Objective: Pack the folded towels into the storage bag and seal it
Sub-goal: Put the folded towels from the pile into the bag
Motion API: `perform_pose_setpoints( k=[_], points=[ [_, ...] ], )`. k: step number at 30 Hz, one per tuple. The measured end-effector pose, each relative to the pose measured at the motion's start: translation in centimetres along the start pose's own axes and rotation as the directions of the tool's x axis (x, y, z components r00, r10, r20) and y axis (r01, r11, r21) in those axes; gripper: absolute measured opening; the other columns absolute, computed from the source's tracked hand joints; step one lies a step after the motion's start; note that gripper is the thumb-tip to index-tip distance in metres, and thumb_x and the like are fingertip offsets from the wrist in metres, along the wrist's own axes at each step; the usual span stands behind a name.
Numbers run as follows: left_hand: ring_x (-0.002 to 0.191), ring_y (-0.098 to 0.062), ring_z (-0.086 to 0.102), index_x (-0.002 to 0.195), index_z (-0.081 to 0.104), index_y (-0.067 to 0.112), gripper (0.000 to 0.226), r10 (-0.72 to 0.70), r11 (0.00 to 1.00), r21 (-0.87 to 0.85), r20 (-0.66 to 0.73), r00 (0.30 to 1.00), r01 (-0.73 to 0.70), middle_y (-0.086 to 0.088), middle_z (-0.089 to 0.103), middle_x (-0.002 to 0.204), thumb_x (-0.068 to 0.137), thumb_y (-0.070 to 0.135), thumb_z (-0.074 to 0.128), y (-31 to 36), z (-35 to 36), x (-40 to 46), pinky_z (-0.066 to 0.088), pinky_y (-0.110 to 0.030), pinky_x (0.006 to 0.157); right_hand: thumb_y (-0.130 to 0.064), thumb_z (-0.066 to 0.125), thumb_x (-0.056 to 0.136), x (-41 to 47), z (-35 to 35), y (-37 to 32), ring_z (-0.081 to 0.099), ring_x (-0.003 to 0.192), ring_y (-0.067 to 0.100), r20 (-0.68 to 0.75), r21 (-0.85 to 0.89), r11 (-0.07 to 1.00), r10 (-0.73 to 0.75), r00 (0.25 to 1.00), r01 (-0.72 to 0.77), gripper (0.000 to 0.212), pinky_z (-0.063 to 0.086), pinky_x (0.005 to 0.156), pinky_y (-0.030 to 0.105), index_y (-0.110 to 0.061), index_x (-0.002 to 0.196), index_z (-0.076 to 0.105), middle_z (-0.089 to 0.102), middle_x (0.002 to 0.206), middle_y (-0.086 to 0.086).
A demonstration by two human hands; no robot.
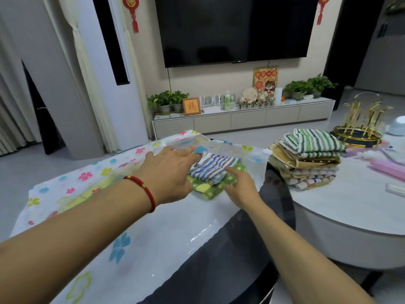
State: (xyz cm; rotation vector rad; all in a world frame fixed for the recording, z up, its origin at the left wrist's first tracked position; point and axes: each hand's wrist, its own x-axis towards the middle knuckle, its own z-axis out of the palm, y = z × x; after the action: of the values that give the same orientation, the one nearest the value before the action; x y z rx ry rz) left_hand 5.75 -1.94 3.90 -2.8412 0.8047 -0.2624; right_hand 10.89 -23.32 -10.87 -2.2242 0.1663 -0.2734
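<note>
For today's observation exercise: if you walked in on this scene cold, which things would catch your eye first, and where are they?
Two bare arms reach to the middle, where the left hand and right hand press on a blue-striped towel lying on a green checked towel at the mouth of the flower-print storage bag. To the right, a stack of folded towels waits on the round white table. Behind, a big dark television fills the wall.

We see a home living room: a wall TV (232, 27), a low cabinet (243, 118) with potted plants (166, 100), curtains (83, 69).
</note>
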Motion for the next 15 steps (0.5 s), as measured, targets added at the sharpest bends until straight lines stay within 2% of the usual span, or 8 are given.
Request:
perform_pose_setpoints(
  k=[1,4,6,7,9,12,15],
  points=[
    [0.131,-0.029,0.038,0.150,0.024,0.036,0.067,-0.005,1.000,0.012,-0.008,1.000,0.005,0.010,0.027,0.159,0.088,0.034,0.050,0.4,0.3,0.2,0.044,-0.056,0.099,-0.011,0.063,0.089,-0.5,-1.1,0.7,0.066,0.108,0.026,-0.026,-0.021,1.000,0.022,0.999,-0.023,0.049,0.051,0.096,0.035,-0.022,0.136,0.065,0.066,0.134,0.010],
    [0.140,-0.033,0.030,0.152,0.019,0.040,0.069,-0.010,0.998,0.066,-0.001,1.000,0.010,0.008,0.015,0.164,0.090,0.038,0.048,1.4,1.6,1.0,0.040,-0.059,0.103,-0.020,0.061,0.089,-2.0,-5.4,3.8,0.068,0.099,0.023,-0.154,0.008,0.989,0.149,0.977,-0.149,0.023,0.051,0.085,0.032,-0.019,0.105,0.078,0.076,0.105,0.000],
    [0.144,-0.035,0.023,0.152,0.019,0.041,0.067,0.002,0.994,0.106,0.001,1.000,-0.002,0.005,0.009,0.166,0.091,0.041,0.047,2.2,2.5,1.9,0.036,-0.062,0.106,-0.021,0.059,0.088,-2.3,-8.5,6.2,0.064,0.086,0.025,-0.312,0.034,0.977,0.211,0.927,-0.211,0.015,0.046,0.073,0.034,-0.019,0.084,0.073,0.072,0.086,-0.001],
    [0.145,-0.037,0.021,0.152,0.020,0.041,0.066,0.013,0.992,0.124,-0.003,1.000,-0.012,0.005,0.007,0.166,0.091,0.042,0.047,2.6,3.0,2.4,0.035,-0.063,0.106,-0.021,0.059,0.089,-1.9,-10.2,7.4,0.060,0.083,0.025,-0.395,0.041,0.971,0.231,0.889,-0.234,0.013,0.042,0.071,0.034,-0.019,0.081,0.070,0.070,0.083,0.001],
    [0.145,-0.038,0.019,0.151,0.019,0.043,0.066,0.038,0.990,0.135,-0.005,0.999,-0.037,0.006,0.005,0.166,0.091,0.043,0.046,3.5,3.7,3.6,0.034,-0.066,0.106,-0.019,0.061,0.091,-0.4,-13.5,9.5,0.060,0.086,0.028,-0.520,0.038,0.961,0.253,0.816,-0.274,0.013,0.043,0.075,0.034,-0.016,0.094,0.073,0.072,0.093,0.006],
    [0.144,-0.039,0.020,0.152,0.017,0.042,0.067,0.084,0.980,0.180,0.001,0.996,-0.083,0.004,0.007,0.166,0.091,0.044,0.045,4.7,4.9,5.3,0.035,-0.065,0.104,-0.017,0.064,0.093,3.2,-18.2,11.5,0.067,0.105,0.033,-0.617,0.058,0.957,0.257,0.744,-0.283,0.026,0.052,0.090,0.039,-0.010,0.116,0.073,0.074,0.113,0.015],
    [0.145,-0.039,0.018,0.152,0.014,0.040,0.068,0.077,0.978,0.193,0.017,0.997,-0.079,0.001,0.007,0.166,0.091,0.044,0.044,5.8,6.5,6.4,0.033,-0.067,0.106,-0.028,0.065,0.097,6.7,-20.7,12.2,0.054,0.125,0.040,-0.680,0.009,0.944,0.247,0.691,-0.329,0.025,0.043,0.104,0.047,-0.019,0.120,0.073,0.060,0.133,0.020]
  ],
)
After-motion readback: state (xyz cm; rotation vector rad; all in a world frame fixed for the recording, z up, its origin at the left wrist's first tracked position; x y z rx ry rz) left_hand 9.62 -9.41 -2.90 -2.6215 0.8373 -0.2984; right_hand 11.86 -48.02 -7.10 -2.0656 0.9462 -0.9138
